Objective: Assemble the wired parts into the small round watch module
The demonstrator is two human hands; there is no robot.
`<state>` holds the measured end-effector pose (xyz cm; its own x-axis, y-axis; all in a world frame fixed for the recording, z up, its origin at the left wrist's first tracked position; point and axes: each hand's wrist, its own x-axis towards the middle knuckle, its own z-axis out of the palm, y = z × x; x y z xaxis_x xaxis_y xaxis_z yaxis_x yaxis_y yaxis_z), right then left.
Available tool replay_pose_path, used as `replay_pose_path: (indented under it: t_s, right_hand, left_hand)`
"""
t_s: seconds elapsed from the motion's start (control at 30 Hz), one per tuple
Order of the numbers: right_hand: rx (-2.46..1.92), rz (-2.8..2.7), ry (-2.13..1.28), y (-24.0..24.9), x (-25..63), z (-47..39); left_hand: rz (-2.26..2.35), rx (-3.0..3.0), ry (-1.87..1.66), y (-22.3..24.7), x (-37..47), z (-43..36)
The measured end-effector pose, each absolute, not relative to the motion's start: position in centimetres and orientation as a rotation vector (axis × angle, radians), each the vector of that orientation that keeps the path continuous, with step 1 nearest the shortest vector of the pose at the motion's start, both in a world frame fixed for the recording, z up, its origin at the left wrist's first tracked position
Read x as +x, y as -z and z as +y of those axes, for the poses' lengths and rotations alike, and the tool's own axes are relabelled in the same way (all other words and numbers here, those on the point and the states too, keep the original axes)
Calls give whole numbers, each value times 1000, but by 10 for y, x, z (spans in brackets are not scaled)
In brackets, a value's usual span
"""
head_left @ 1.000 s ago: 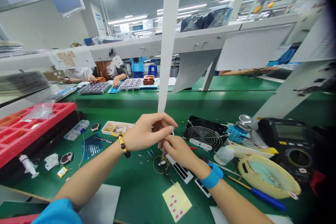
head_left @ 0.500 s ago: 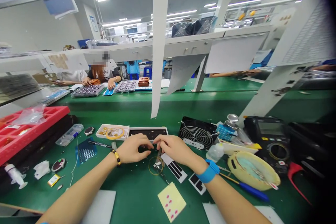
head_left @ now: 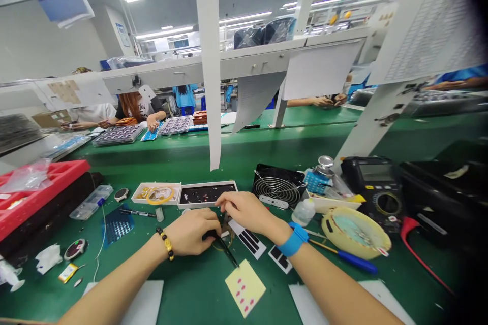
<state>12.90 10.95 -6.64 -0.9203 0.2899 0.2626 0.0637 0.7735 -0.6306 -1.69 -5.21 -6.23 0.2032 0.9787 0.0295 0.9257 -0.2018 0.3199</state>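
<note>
My left hand (head_left: 196,232), with a beaded bracelet at the wrist, is closed around a slim black tool (head_left: 227,252). The tool looks like tweezers, and its far end reaches the yellow note (head_left: 246,288) with pink arrow marks. My right hand (head_left: 247,213), wearing a blue wrist strap (head_left: 294,239), has its fingers curled together close to the left fingertips. What lies in the right fingers is too small to make out. Under the right hand is a white card with black strips (head_left: 249,241); a smaller similar card (head_left: 280,260) lies right of it.
Behind my hands stand a black-lined tray (head_left: 206,194) and a white box of small parts (head_left: 143,193). At right are a fan (head_left: 280,185), a yellow bowl (head_left: 331,231), a blue-handled tool (head_left: 357,262) and a multimeter (head_left: 375,183). A red tray (head_left: 68,175) sits left.
My left hand has closed, and the black tool now extends from it toward the yellow note. My right hand stays beside it with fingers curled. The whole view has shifted slightly.
</note>
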Motion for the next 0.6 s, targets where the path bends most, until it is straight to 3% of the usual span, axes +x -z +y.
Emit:
replay_pose_path:
  t_s: [0.27, 0.47, 0.6]
  right_hand:
    - [-196, -2811, -951, 67, 131, 104]
    - [-122, -2926, -1046, 70, 133, 107]
    - [-15, -2962, -940, 72, 130, 110]
  left_hand:
    - [1832, 2211, -267, 57, -20, -59]
    - [1682, 2008, -437, 40, -29, -64]
    - [1681, 1886, -416, 35, -38, -72]
